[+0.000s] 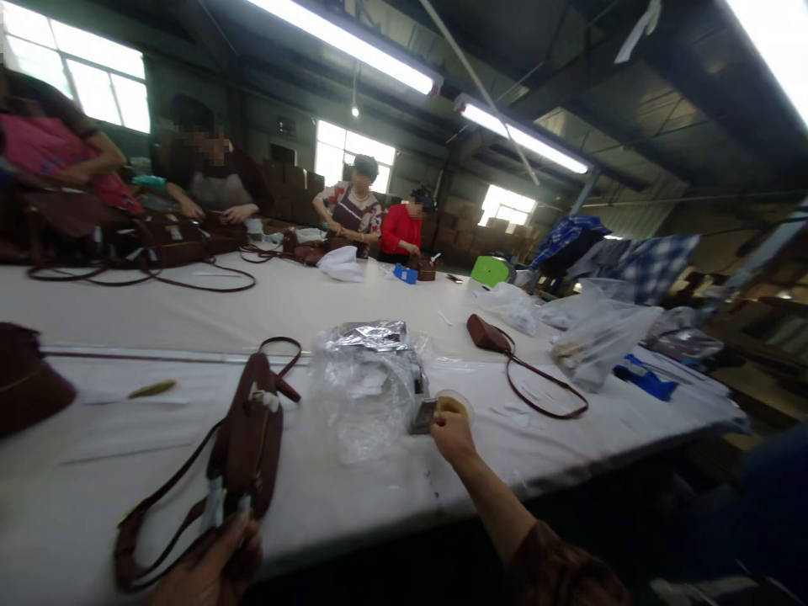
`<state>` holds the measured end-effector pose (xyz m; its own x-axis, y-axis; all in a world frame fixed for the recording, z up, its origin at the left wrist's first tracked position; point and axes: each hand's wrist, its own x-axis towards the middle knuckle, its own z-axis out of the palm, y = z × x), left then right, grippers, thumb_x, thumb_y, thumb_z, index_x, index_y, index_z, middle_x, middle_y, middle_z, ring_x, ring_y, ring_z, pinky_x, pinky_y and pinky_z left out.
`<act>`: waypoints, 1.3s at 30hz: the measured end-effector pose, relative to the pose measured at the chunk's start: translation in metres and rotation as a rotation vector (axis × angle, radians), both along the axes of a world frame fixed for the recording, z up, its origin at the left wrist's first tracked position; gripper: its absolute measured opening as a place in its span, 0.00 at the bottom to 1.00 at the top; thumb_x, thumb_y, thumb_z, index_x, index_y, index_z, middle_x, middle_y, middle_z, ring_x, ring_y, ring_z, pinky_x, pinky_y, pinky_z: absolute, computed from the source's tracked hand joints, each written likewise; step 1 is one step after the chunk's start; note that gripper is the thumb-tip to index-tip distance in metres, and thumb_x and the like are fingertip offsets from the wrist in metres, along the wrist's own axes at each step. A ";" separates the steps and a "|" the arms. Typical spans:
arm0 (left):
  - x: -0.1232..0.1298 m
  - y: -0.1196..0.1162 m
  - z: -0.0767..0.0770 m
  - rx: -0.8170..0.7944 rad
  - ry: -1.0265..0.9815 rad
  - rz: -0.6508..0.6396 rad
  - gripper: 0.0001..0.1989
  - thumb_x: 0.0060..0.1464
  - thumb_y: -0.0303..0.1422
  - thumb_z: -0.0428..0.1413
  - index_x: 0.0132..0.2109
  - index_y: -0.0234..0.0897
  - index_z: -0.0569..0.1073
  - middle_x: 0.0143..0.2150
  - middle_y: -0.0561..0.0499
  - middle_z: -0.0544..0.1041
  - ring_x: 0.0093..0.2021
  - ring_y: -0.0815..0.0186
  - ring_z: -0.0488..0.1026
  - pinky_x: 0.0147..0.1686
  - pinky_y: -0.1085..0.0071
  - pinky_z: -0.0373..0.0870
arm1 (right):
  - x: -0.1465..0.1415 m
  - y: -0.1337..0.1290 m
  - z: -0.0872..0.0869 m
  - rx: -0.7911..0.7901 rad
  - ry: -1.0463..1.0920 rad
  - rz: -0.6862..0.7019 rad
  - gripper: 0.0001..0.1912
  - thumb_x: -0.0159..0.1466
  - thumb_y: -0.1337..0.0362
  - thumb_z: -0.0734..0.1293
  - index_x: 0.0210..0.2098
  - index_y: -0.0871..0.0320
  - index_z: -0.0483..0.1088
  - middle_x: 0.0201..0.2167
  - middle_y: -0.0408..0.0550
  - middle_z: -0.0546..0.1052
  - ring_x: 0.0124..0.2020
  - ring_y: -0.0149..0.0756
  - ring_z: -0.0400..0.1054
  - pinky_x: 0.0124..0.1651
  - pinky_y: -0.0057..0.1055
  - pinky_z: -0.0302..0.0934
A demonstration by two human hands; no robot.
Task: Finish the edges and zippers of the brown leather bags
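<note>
A small dark brown handbag (256,425) with a zip and a thin strap is tilted up over the near left of the table. My left hand (218,555) is closed on its lower end, beside a whitish tag (215,502). The bag's strap loops out to the left. My right hand (451,433) is closed at a yellowish roll of tape (455,401), next to a grey tape dispenser (422,416). Its fingertips are hidden, so what they pinch cannot be made out. Crumpled clear plastic (366,412) lies between my hands.
Another brown bag (487,333) with a long strap lies right of centre. A brown bag (31,379) sits at the left edge. Clear plastic bags (597,337) and a blue packet (644,379) lie on the right. Several co-workers (353,206) handle brown bags across the white table (404,295).
</note>
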<state>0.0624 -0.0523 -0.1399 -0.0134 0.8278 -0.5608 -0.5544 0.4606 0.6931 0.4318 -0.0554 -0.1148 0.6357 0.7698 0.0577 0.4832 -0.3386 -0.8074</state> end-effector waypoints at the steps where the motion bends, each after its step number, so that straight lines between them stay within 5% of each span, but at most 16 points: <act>1: 0.001 -0.002 0.001 0.012 -0.012 0.017 0.08 0.41 0.24 0.66 0.31 0.39 0.77 0.31 0.52 0.78 0.29 0.66 0.75 0.27 0.73 0.77 | -0.008 -0.005 0.001 -0.006 -0.019 0.045 0.09 0.49 0.73 0.65 0.15 0.58 0.69 0.18 0.46 0.70 0.26 0.35 0.64 0.34 0.31 0.58; 8: 0.008 -0.010 0.003 0.039 -0.047 0.054 0.03 0.48 0.23 0.62 0.33 0.32 0.77 0.29 0.50 0.76 0.26 0.71 0.73 0.27 0.75 0.76 | -0.120 -0.021 0.032 -0.052 0.237 0.781 0.08 0.57 0.63 0.66 0.26 0.58 0.76 0.23 0.43 0.77 0.27 0.33 0.68 0.34 0.28 0.61; 13: 0.006 -0.011 0.006 0.067 -0.020 0.024 0.04 0.47 0.24 0.64 0.34 0.31 0.77 0.30 0.50 0.76 0.27 0.71 0.73 0.28 0.76 0.75 | -0.195 0.007 0.035 -0.046 0.369 0.999 0.06 0.57 0.64 0.68 0.29 0.59 0.78 0.23 0.41 0.76 0.26 0.30 0.67 0.32 0.25 0.60; 22: 0.005 -0.011 0.014 0.053 -0.033 0.017 0.03 0.50 0.23 0.61 0.34 0.33 0.79 0.33 0.47 0.77 0.29 0.69 0.72 0.27 0.76 0.74 | -0.222 0.040 0.024 -0.076 0.040 1.018 0.04 0.56 0.66 0.69 0.25 0.57 0.75 0.20 0.38 0.72 0.24 0.28 0.64 0.29 0.24 0.55; 39: 0.008 -0.013 0.009 0.074 0.040 0.012 0.01 0.50 0.25 0.62 0.32 0.33 0.78 0.30 0.48 0.76 0.28 0.69 0.71 0.27 0.76 0.73 | -0.236 0.053 0.055 -0.384 -0.411 0.975 0.15 0.50 0.52 0.68 0.29 0.55 0.78 0.24 0.48 0.77 0.27 0.41 0.71 0.25 0.30 0.56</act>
